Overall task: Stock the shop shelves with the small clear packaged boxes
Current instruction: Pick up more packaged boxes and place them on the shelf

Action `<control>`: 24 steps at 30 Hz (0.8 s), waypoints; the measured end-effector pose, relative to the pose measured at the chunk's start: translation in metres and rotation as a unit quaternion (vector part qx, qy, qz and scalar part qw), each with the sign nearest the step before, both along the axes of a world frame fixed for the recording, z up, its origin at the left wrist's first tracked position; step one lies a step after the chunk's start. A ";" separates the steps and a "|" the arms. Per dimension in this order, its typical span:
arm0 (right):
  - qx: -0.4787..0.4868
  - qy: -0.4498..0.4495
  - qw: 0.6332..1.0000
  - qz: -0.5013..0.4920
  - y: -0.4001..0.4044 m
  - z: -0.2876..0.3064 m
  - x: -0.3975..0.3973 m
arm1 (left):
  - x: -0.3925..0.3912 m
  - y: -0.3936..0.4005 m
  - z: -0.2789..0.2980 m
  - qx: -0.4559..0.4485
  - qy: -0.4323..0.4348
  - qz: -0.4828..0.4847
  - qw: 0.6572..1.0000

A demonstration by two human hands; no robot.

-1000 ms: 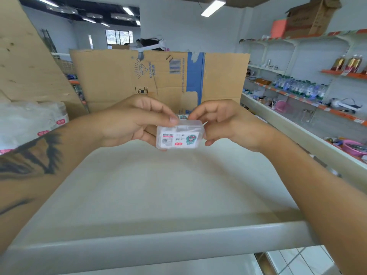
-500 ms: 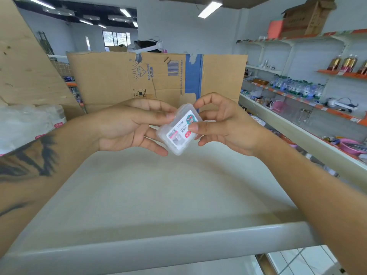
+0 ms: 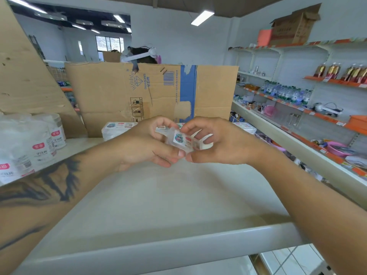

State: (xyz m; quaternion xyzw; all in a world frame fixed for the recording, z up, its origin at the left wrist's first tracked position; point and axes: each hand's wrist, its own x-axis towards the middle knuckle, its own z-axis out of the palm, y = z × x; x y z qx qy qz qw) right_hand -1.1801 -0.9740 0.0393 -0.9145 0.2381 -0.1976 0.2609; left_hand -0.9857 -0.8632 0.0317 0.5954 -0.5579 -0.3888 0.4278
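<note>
Both hands — left hand (image 3: 147, 143), right hand (image 3: 222, 143) — pinch one clear box (image 3: 183, 140) above the shelf (image 3: 158, 195); a few boxes (image 3: 117, 129) sit behind — most stocking seems left.

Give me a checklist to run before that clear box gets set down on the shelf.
1. Small clear box held: ok, left hand and right hand both pinch it.
2. Bare shelf under the hands: ok.
3. Label faces the camera: ok.
4. Box level: not ok, tilted.
5. Lid shut: cannot tell.
6. Packs stocked behind: ok, apart from the hands.
</note>
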 end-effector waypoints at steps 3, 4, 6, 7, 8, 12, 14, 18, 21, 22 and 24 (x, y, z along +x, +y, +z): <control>-0.080 0.028 0.996 -0.014 0.005 0.000 -0.004 | -0.010 -0.002 -0.005 -0.015 -0.004 0.010 1.000; -0.095 0.028 0.995 -0.019 0.006 0.001 -0.007 | -0.012 -0.003 -0.006 -0.018 -0.011 0.009 1.000; -0.121 0.054 0.990 -0.038 0.006 0.004 -0.016 | -0.015 -0.004 -0.009 -0.029 -0.034 0.005 0.999; -0.140 0.080 0.985 -0.053 0.006 0.008 -0.023 | -0.015 -0.004 -0.011 -0.035 -0.070 0.001 0.997; -0.163 0.110 0.978 -0.073 0.005 0.011 -0.030 | -0.015 -0.004 -0.014 -0.041 -0.137 -0.003 0.990; -0.221 0.233 0.933 -0.163 0.004 0.018 -0.058 | -0.029 0.005 -0.019 -0.037 -0.364 -0.072 0.928; -0.204 0.266 0.924 -0.184 -0.001 0.014 -0.068 | -0.039 0.008 -0.021 0.005 -0.399 -0.125 0.908; -0.173 0.288 0.914 -0.229 -0.017 0.000 -0.077 | -0.047 0.014 -0.029 0.069 -0.494 -0.205 0.842; -0.163 0.266 0.912 -0.267 -0.026 -0.011 -0.079 | -0.043 0.014 -0.031 0.071 -0.509 -0.207 0.833; -0.154 0.256 0.913 -0.277 -0.028 -0.014 -0.080 | -0.043 0.014 -0.030 0.073 -0.510 -0.206 0.832; -0.143 0.251 0.912 -0.293 -0.032 -0.018 -0.081 | -0.043 0.014 -0.029 0.075 -0.517 -0.207 0.828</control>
